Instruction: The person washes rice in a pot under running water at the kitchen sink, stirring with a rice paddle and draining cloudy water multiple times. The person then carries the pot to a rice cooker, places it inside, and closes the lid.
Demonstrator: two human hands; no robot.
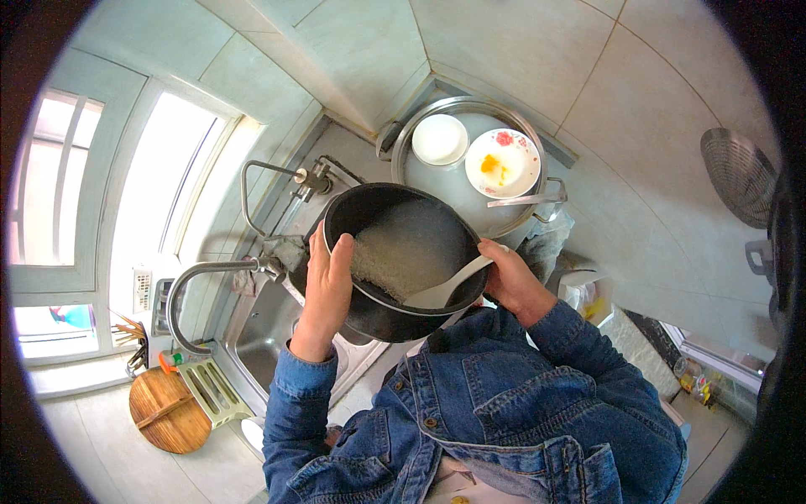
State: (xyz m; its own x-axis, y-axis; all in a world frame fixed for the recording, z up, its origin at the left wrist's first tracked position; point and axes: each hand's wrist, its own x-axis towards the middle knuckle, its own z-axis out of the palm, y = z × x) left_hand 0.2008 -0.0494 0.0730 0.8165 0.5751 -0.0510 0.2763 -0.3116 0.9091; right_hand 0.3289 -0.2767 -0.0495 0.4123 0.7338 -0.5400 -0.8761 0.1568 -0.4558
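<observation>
Between my hands is a deep black cooking pot point(400, 326), tilted, its rim pale. Cloudy liquid point(403, 252) with a grainy or foamy patch lies inside it. My left hand point(329, 293) grips the left wall, thumb over the rim. At the right rim my right hand point(515, 277) holds the pot and pins the handle of a white ladle or rice paddle point(456, 280) under its thumb. The white tool's broad end rests inside the pot, partly in the liquid. Both hands' fingers beneath the pot are mostly hidden.
Beyond the pot stands a large metal basin point(397, 165) of cloudy water holding a white bowl point(441, 140) and a flowered dish point(519, 173) with yellow residue. A metal faucet point(182, 283) arches near the steel sink point(258, 334). A round wooden lid point(160, 416) lies lower left.
</observation>
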